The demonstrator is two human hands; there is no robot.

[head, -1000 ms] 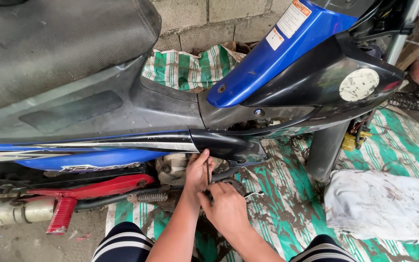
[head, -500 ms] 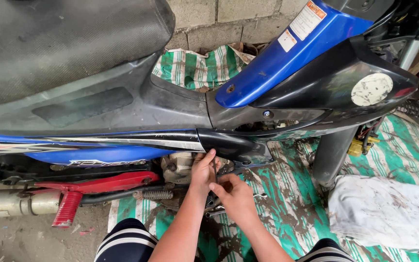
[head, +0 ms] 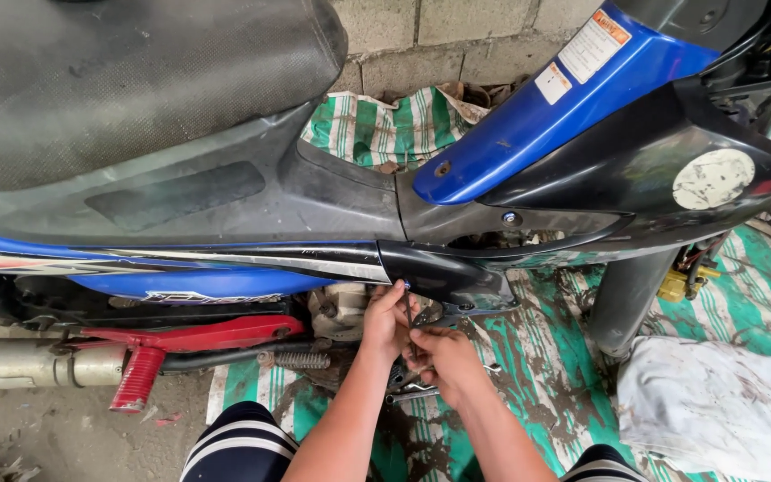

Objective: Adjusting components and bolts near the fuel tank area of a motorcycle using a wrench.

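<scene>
Motorcycle (head: pixel 252 187) filled the head view, standing side-on against a block wall (head: pixel 457 36), its black seat (head: pixel 127 80) at upper left, a blue and black side fairing (head: pixel 600 116) at right. I saw both of my hands low at the middle of the machine, just under the pointed black tip of the lower side panel (head: pixel 443 277).

My left hand (head: pixel 384 319) was raised against the engine area, fingers curled partway closed, its fingertips touching the lower edge of that panel beside a small blue-headed fastener (head: pixel 406 286). Whether it pinched anything I could not tell.

My right hand (head: pixel 443 357) sat just below and beside the left, the two touching or nearly so. Its fingers were bent inward in a loose fist around a thin dark metal piece near the foot peg bracket (head: pixel 421 389); what exactly it held was hidden by the fingers.

A red rear footrest bracket (head: pixel 180 344) and a silver exhaust pipe (head: pixel 29 364) lay to the left of my forearms. A green and white striped tarp (head: pixel 537 375), smeared with dirt, covered the ground beneath, with a soiled white cloth (head: pixel 725 406) at lower right. My knees in dark striped trousers (head: pixel 234 446) showed at the bottom edge.
</scene>
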